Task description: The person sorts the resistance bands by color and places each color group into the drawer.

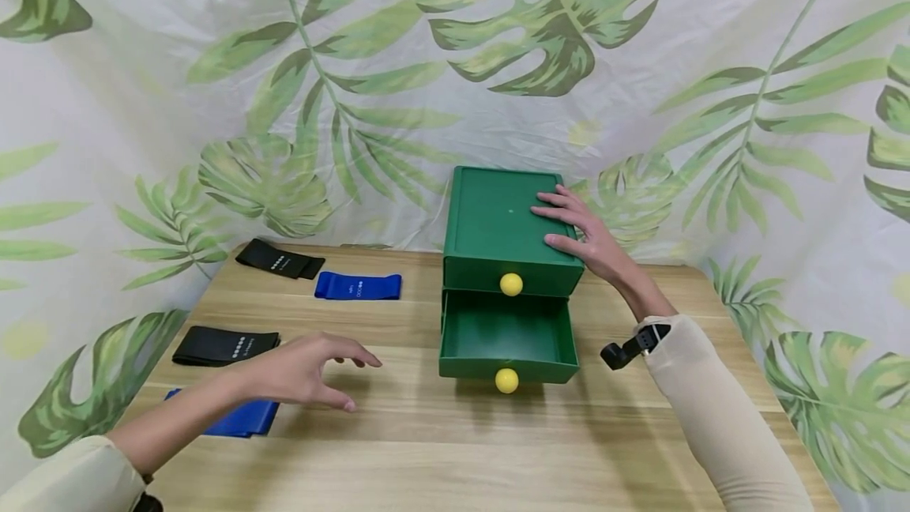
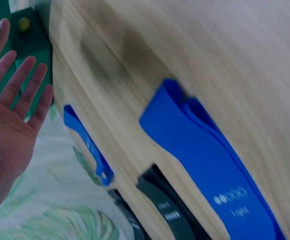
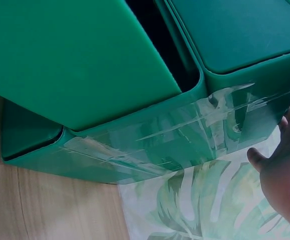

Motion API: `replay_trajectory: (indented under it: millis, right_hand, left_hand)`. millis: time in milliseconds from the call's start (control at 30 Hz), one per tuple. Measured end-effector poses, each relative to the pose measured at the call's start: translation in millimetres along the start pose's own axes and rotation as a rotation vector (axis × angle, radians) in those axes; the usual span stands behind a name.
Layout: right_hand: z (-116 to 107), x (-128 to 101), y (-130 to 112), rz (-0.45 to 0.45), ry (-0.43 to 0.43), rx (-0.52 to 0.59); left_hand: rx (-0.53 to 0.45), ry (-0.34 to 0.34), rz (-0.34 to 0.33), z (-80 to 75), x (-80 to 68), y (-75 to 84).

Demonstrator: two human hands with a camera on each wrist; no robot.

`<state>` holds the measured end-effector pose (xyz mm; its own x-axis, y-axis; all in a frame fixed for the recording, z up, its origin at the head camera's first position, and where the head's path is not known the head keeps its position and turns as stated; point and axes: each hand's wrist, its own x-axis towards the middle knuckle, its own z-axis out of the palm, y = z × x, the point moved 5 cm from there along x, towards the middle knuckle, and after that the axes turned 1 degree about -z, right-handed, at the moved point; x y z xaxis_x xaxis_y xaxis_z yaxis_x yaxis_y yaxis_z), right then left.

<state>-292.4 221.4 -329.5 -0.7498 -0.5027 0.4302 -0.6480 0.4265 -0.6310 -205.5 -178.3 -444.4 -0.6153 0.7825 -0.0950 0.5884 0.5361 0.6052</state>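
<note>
Cabinet (image 1: 498, 220), right of centre: right grip (image 1: 599, 243) spread over its top. Left grip (image 1: 306, 370), lower left, spread, forearm (image 1: 186, 408) partly hiding a blue band (image 1: 250, 419).

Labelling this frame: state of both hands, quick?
Left hand: open, holding nothing.
Right hand: open, resting on the green drawer unit.

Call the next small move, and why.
Probably bring the left hand to the nearer blue band: that hand holds nothing, the band lies on the table, and the drawer stands open with nothing visible inside, while the right hand rests on the cabinet.
</note>
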Motion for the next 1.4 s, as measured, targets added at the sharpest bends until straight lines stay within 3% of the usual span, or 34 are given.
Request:
replay_trajectory:
  millis: [167, 567, 1167, 1400]
  right_hand:
    - [-2.4, -0.5, -11.3, 0.014, -0.007, -0.014]
    - [-2.7, -1.3, -8.4, 0.007, 0.004, -0.003]
    - [-1.9, 0.2, -10.9, -0.001, 0.006, -0.009]
    - [-2.7, -1.2, -10.0, 0.002, 0.009, -0.002]
  left_hand:
    - [0.032, -0.008, -0.001, -4.0, -10.4, -12.2]
    - [0.182, 0.004, 0.067, -10.3, -36.1, -26.1]
    - [0.304, 0.061, 0.049, -8.2, -73.7, -45.4]
    - [0.343, 0.051, 0.037, -4.3, -80.4, -53.5]
